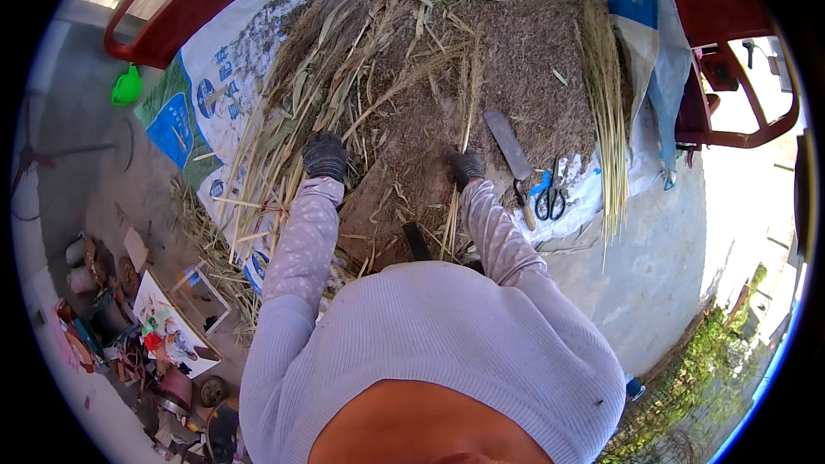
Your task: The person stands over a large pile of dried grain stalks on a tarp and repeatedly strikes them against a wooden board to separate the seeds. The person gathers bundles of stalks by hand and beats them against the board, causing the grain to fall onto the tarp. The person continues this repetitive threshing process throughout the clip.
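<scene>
While both dark-gloved hands press into the brown heap of dry chaff and straw [404, 146], left hand [326, 156] and right hand [466, 167] look curled, grip unclear; sorting stalks seems underway, next needs gathering a bundle.

Crowded heap, open ground to my right.
Long pale straw stalks [344, 94] hem my left hand [326, 155]; a flat steel cleaver [509, 148] and black-handled scissors [551, 201] block my right hand [467, 167].
</scene>
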### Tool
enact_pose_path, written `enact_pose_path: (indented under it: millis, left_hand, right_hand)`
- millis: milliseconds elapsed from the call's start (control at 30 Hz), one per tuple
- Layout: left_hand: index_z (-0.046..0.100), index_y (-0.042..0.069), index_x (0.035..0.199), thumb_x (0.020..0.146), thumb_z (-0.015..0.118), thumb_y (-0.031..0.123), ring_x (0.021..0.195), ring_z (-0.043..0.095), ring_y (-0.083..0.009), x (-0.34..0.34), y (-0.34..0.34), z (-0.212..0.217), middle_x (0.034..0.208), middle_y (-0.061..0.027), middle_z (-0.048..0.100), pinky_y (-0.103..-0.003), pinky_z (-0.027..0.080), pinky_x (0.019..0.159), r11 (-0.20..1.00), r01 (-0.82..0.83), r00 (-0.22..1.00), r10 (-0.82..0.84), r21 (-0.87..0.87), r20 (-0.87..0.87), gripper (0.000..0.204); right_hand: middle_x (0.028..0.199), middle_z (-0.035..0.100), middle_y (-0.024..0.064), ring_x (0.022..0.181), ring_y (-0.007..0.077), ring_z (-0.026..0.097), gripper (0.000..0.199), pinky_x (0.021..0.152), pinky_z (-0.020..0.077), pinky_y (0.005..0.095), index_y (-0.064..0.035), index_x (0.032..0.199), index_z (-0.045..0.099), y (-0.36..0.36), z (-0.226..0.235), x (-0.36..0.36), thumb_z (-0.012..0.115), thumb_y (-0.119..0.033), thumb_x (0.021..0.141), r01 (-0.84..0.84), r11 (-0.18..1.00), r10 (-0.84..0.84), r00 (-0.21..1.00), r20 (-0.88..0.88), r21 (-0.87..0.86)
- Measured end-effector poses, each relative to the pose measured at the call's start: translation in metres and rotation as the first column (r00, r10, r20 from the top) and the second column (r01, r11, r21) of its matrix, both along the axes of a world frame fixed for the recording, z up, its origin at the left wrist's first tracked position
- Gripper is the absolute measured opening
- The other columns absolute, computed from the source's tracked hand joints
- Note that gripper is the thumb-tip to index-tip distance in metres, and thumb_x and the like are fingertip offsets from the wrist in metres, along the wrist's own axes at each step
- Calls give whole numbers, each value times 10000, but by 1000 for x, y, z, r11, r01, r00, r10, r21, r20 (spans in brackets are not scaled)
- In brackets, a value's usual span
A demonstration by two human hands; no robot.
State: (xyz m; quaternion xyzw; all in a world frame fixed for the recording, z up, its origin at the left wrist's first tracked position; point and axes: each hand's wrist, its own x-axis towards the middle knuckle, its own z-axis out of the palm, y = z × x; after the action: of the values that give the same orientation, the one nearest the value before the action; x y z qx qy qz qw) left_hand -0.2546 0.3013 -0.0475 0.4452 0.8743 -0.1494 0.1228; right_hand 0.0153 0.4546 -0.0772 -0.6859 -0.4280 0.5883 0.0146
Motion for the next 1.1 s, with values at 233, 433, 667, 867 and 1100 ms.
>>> enact_pose_path:
  millis: [233,433,667,867,1100]
  left_hand:
    - [538,107,1096,759,579,272,1016,537,-302,28,16,23,1059,-129,589,-420,422,839,980,-194,974,197,-37,110,377]
    - [547,65,1101,782,554,315,964,555,-328,33,20,20,1055,-181,574,-425,426,845,905,-424,823,369,35,433,405]
    - [585,30,1027,826,538,341,907,559,-352,114,-20,77,984,-216,580,-425,439,787,789,-346,892,109,507,438,373]
    - [622,47,934,808,556,296,798,576,-340,175,-52,132,857,-177,606,-414,453,711,795,-310,910,90,521,404,287]
    - [605,27,835,825,550,273,695,579,-266,197,-77,129,792,-121,610,-368,455,625,710,-555,676,82,433,732,252]
  right_hand:
    - [548,379,-17,398,107,385,134,345,301,245,-110,856,486,-18,36,13,603,-140,798,194,879,-415,762,-497,-436]
    - [549,414,-9,389,103,384,119,326,287,232,-91,775,496,-11,46,32,605,-134,792,203,942,-295,881,-370,-266]
    - [649,554,49,395,99,412,84,322,303,230,-85,830,518,-8,91,11,575,-147,820,219,951,-304,787,-537,-219]
    - [674,533,34,397,94,388,110,344,299,220,-63,849,523,-25,117,0,564,-165,841,201,906,-422,496,-759,-373]
    - [636,481,16,418,86,385,136,357,303,210,-49,941,551,-35,129,8,546,-150,850,24,883,-432,431,-792,-468]
